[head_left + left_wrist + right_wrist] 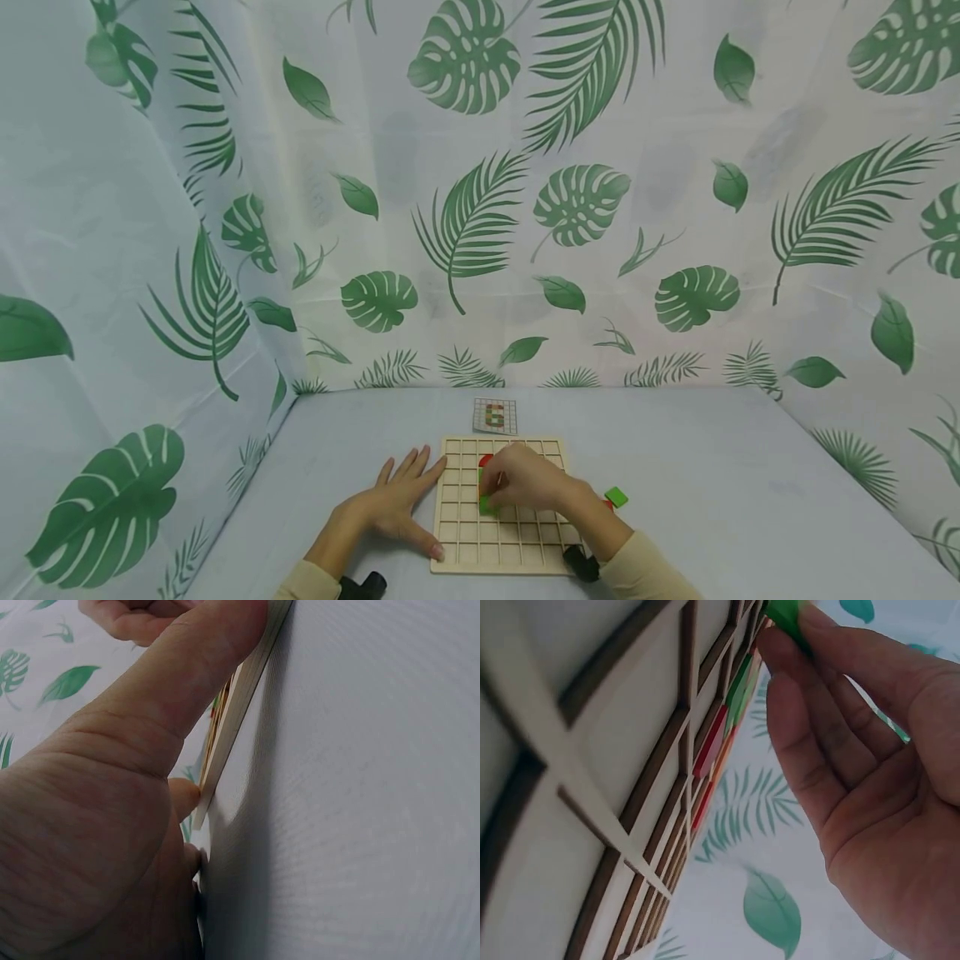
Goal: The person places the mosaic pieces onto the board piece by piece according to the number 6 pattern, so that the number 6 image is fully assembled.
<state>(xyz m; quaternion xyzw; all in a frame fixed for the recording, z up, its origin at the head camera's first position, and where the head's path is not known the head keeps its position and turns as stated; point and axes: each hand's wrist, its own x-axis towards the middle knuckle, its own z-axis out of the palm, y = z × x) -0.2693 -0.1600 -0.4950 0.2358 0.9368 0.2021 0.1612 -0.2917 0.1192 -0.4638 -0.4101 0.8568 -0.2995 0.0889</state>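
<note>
The right hand [528, 479] pinches a green tile [787, 615] between thumb and fingertips at the gridded board [465, 552], left of its middle; whether the tile is seated in a cell cannot be told. The left hand [393, 504] is spread and grips nothing, a fingertip and the thumb touching the board's left edge.

A tile tilted in the pinch could catch on a raised divider or drop into a neighbouring cell. The curled fingers, working close to the red tile [486, 460], might nudge set pieces. Sideways pressure could slide the board if the left hand's light contact gives.

The loose green tile [617, 497] lies just beyond the board's right edge, near the right forearm, which could sweep it away. The pattern card [495, 415] sits just past the far edge, limiting room there; the surface [720, 500] stretches wide to the right.
</note>
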